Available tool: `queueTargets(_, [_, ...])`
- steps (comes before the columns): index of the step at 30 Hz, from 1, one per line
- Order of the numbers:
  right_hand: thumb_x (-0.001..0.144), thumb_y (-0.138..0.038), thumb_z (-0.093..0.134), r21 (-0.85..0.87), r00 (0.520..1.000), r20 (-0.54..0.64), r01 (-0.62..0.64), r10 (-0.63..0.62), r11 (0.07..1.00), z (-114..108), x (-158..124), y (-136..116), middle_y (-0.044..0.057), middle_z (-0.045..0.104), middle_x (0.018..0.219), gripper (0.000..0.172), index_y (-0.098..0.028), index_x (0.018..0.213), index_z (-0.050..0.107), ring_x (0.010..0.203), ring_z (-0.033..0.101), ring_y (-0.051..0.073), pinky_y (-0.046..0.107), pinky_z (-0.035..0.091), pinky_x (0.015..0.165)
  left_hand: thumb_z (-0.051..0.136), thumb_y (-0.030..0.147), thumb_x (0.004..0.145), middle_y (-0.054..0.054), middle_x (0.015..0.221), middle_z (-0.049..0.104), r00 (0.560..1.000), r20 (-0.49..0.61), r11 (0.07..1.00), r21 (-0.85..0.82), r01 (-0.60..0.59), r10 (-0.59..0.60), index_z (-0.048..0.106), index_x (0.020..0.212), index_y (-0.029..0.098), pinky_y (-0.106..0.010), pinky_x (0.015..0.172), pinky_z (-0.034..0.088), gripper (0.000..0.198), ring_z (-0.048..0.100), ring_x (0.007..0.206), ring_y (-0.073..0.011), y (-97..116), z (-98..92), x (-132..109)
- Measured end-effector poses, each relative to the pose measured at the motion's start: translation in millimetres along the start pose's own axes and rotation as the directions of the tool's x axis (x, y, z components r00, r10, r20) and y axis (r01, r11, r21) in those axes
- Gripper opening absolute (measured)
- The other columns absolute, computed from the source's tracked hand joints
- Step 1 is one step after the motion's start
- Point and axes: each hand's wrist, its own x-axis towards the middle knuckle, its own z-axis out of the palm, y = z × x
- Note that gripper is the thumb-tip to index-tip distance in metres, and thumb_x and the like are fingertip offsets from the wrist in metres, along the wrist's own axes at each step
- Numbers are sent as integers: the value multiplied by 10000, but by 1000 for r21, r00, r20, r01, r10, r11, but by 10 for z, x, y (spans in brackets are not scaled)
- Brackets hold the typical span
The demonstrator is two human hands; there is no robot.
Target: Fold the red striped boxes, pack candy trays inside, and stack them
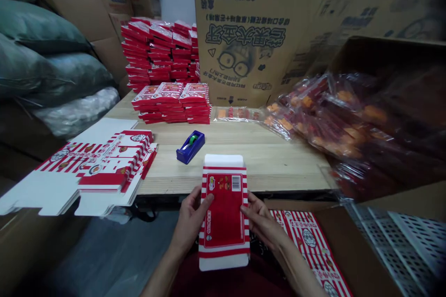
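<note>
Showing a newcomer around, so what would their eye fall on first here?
The red-and-white striped box gripped between the left hand and right hand at bottom centre comes first. Behind it, stacks of flat red boxes rise on the wooden table, while a heap of clear-wrapped packets spills in from the right.

The tall brown cardboard carton (251, 46) in front of me carries upside-down Chinese print: a white-lettered blue band, big black characters (245, 36), and a small line that seems to include "1X9HX10". On the red-and-white cardboard box (225, 211) I'm holding, there's a black-and-white barcode (236, 183), its digits too small to read.
</note>
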Motion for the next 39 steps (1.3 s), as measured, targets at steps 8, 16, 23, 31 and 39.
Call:
queueTargets(8, [841,-373,837,-43,996,-13,-90,89,995,-330,261,254,75,815,1128,515,-270,1292,609,1098,761,273,487,529,1034,758,339,888,-88,1188,756,955,-202,975,87,-203,217,620,1205,212,-343,991,536,369,717,1113,-220,-267,-137,537])
queueTargets(16, [865,-344,818,-162,994,-82,-78,65,984,-532,284,116,72,743,1314,607,-336,1416,565,1181,718,256,502,499,1091,798,349,847,4,823,710,976,-194,977,206,-57,98,738,1013,188,-240,724,494,239,639,764,-142,-427,-211,728])
queueTargets(23, [940,-377,720,-294,959,-186,154,-215,943,-265,521,-150,28,697,1392,425,-356,1357,647,1337,611,242,476,393,1206,781,404,852,-46,949,783,973,-221,977,211,-13,60,776,1060,197,-300,797,543,294,706,868,-198,-365,-191,798])
queueTargets(31, [934,-435,709,-491,949,-123,195,-289,849,-318,720,-386,23,760,1056,222,-277,1080,766,1017,686,213,346,517,952,709,425,915,-46,975,776,986,-123,948,311,-71,115,777,1068,207,-287,794,531,275,694,890,-211,-47,-124,796])
queueTargets(39, [871,-513,763,-337,976,-205,-6,-67,942,-486,571,53,35,802,1075,317,-269,1069,808,1005,710,235,381,513,946,576,416,994,-24,853,673,994,100,883,461,-83,41,706,910,180,-260,729,453,282,593,786,-176,-279,-369,653])
